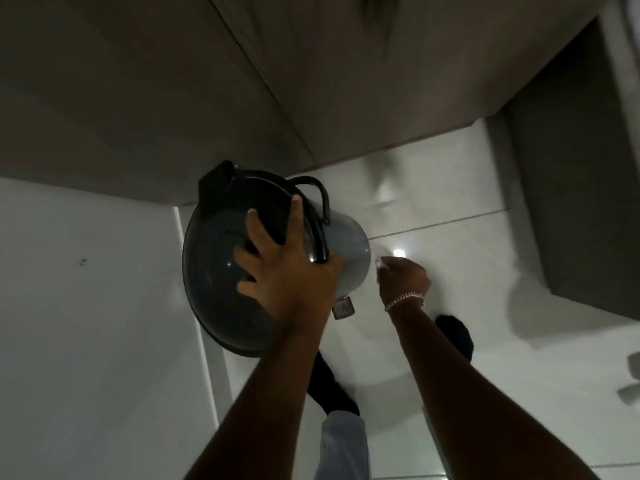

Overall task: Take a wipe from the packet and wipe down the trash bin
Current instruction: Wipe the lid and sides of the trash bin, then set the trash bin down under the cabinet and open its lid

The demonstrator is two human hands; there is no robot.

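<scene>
A round pedal trash bin (349,244) with a shiny grey body and a dark domed lid (211,258) stands on the white floor, seen from above. My left hand (284,268) lies spread on the lid, fingers over its rim and black hinge band. My right hand (403,278), with a chain bracelet on the wrist, presses a small white wipe (378,268) against the bin's right side, low down. The bin's metal pedal (343,308) sticks out between my two arms. The packet of wipes is not visible.
Grey cabinet fronts (173,98) rise behind the bin, and a white panel (86,306) stands to its left. A dark doorway or unit (571,202) is at the right. My feet in dark socks (457,334) stand on the glossy tiled floor (485,375).
</scene>
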